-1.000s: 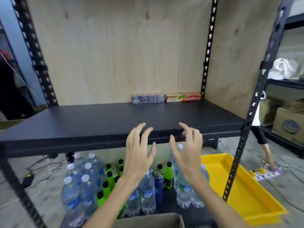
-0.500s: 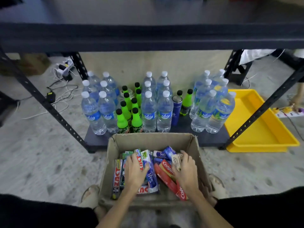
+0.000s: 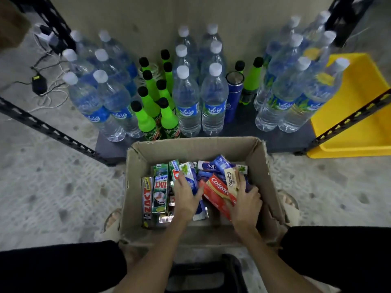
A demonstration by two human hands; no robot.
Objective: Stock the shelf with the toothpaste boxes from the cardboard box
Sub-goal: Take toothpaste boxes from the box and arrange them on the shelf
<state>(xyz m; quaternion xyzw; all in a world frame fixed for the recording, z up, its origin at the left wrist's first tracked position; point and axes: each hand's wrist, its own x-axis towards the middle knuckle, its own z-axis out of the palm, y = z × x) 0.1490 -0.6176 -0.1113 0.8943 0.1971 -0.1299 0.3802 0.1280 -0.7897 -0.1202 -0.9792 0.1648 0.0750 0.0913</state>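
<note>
An open cardboard box [image 3: 262, 166] sits on the floor between my knees, filled with several toothpaste boxes. My left hand [image 3: 186, 197] lies inside it with fingers and thumb closing around a white and blue toothpaste box [image 3: 189, 176]. My right hand [image 3: 245, 201] curls its fingers over a cream-coloured toothpaste box [image 3: 230, 180], which lies on a red Colgate box [image 3: 218, 191]. Black and green ZACT boxes [image 3: 148, 199] lie along the left side of the cardboard box.
The rack's bottom shelf [image 3: 275, 140] just beyond the box holds several water bottles [image 3: 188, 102], green soda bottles [image 3: 146, 117] and a blue flask [image 3: 232, 96]. A yellow tray [image 3: 364, 115] lies on the floor at right. Black slotted rack posts [image 3: 48, 130] slant on both sides. Cables [image 3: 42, 89] trail at the left.
My view dropped from the upper shelf to the cardboard box on the floor. Both hands came down from in front of the shelf edge into the box and closed on toothpaste boxes.
</note>
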